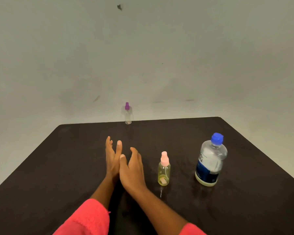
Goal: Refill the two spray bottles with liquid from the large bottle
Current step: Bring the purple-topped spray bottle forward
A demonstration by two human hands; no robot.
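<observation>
A large clear bottle (pixel 210 160) with a blue cap and dark blue label stands upright at the right of the dark table (pixel 58 167). Left of it stands a small yellowish spray bottle (pixel 164 170) with a pink top. A clear spray bottle (pixel 128 114) with a purple top stands at the table's far edge, in the middle. My left hand (pixel 112 158) and my right hand (pixel 131 168) rest side by side at the table's centre, palms facing and touching, fingers apart, holding nothing. The right hand is a short way left of the pink-topped bottle.
A plain pale wall (pixel 143 56) rises behind the table. The table's far corners are rounded, and its right edge runs close past the large bottle. Pink sleeves (pixel 85 219) cover both forearms near the bottom.
</observation>
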